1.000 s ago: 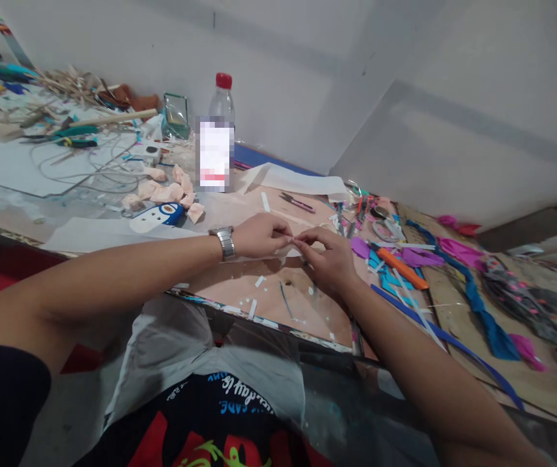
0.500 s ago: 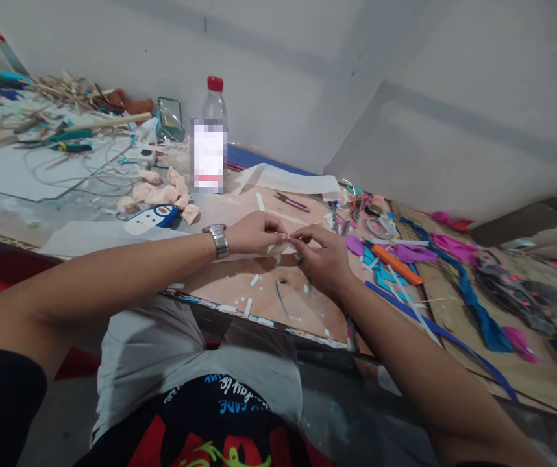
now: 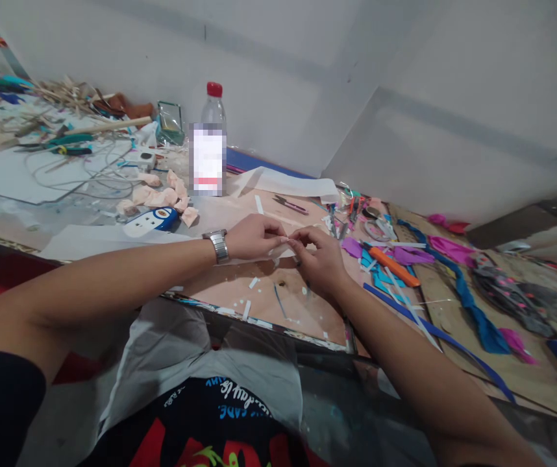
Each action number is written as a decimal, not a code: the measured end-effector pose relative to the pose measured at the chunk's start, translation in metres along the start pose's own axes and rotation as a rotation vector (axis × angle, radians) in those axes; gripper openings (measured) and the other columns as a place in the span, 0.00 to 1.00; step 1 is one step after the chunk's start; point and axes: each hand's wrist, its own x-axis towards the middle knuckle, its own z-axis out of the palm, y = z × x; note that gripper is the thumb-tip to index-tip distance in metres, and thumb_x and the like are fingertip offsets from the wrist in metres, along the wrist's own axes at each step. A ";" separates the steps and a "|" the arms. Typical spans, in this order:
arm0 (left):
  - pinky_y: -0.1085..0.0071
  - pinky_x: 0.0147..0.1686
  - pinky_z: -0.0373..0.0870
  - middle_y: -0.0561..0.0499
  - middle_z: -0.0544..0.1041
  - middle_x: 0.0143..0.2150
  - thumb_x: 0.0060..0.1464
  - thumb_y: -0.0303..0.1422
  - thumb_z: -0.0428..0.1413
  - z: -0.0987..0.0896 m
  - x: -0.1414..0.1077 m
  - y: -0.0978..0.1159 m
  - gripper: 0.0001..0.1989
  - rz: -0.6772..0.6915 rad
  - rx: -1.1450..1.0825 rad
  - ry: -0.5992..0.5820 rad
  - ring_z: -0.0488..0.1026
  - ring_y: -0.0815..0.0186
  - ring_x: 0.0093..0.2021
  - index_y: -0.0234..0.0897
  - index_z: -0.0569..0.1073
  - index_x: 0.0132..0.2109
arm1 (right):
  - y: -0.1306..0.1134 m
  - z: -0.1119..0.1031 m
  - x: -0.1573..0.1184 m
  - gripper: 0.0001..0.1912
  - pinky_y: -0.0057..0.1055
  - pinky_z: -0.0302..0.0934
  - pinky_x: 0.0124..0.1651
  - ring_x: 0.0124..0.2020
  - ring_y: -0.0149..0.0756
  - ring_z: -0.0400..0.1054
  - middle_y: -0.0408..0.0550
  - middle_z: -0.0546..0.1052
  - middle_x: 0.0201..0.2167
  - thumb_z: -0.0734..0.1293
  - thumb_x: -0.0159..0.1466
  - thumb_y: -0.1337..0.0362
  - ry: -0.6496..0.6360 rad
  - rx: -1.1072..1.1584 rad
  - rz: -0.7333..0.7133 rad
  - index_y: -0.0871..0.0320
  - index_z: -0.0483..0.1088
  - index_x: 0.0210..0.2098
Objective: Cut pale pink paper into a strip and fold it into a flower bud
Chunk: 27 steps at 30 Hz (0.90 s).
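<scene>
Close by the right hand [image 3: 321, 259], orange-handled tool [image 3: 395, 266].

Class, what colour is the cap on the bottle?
The cap is red, seen in the head view.

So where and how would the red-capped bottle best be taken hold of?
The red-capped bottle is probably best gripped around its shoulder, below the cap, from the front right: it stands upright and narrows there, with the wall behind and crumpled peach-colored pieces left of its base.
</scene>
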 end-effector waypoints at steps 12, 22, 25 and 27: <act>0.68 0.40 0.64 0.46 0.85 0.39 0.65 0.45 0.55 0.001 -0.001 -0.001 0.19 0.130 0.284 0.010 0.77 0.62 0.40 0.36 0.84 0.40 | 0.000 0.003 -0.001 0.12 0.31 0.63 0.41 0.36 0.31 0.68 0.48 0.77 0.36 0.66 0.71 0.55 -0.130 0.033 0.068 0.59 0.73 0.39; 0.67 0.39 0.63 0.45 0.83 0.38 0.65 0.45 0.54 0.002 0.002 -0.005 0.19 0.134 0.432 0.017 0.77 0.61 0.40 0.37 0.83 0.40 | -0.002 0.003 0.000 0.13 0.31 0.62 0.41 0.36 0.32 0.68 0.48 0.77 0.37 0.65 0.71 0.54 -0.171 0.019 0.089 0.58 0.72 0.40; 0.67 0.38 0.63 0.45 0.84 0.39 0.66 0.46 0.54 0.002 0.002 -0.006 0.20 0.140 0.434 0.005 0.77 0.61 0.40 0.37 0.84 0.41 | -0.002 0.002 0.001 0.13 0.31 0.60 0.41 0.36 0.33 0.67 0.48 0.77 0.37 0.64 0.71 0.55 -0.176 0.003 0.076 0.58 0.72 0.39; 0.67 0.38 0.63 0.44 0.84 0.39 0.67 0.47 0.53 0.002 0.003 -0.006 0.21 0.153 0.446 -0.005 0.77 0.61 0.39 0.37 0.84 0.41 | -0.001 0.002 0.001 0.13 0.31 0.60 0.41 0.36 0.33 0.67 0.48 0.76 0.37 0.64 0.71 0.55 -0.185 0.000 0.074 0.58 0.72 0.39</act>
